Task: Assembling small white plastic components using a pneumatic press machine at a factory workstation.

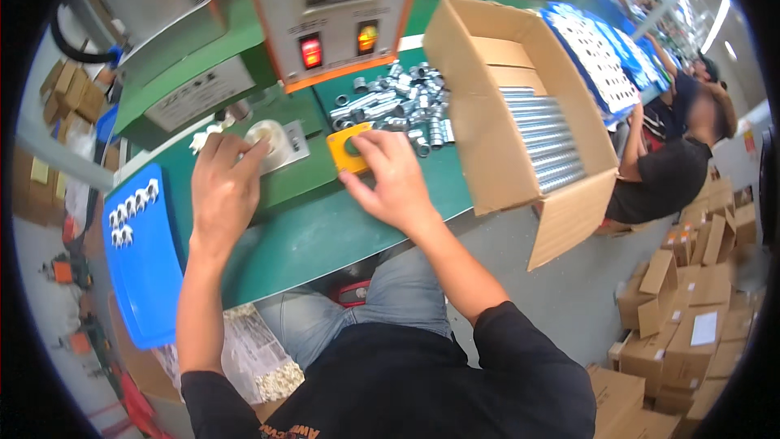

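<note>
My left hand (223, 189) is at the green machine's base, its fingers bent around a small white plastic part (200, 140); the grip is partly hidden. The thumb side reaches the rim of a round white fixture (279, 145) on a metal plate. My right hand (396, 176) lies over a yellow switch box (340, 151) with a dark round button, thumb on its near edge and fingers across its top. More white plastic parts (130, 206) stand in rows on a blue tray (146, 284) at the left.
Loose metal tube fittings (390, 102) are heaped behind the switch box. Right of them stands an open carton (483, 154) of stacked metal tubes (543, 142). A control box (337, 24) with lit switches rises behind. White pieces (280, 378) fill a bag below left. A co-worker (666, 171) sits at right.
</note>
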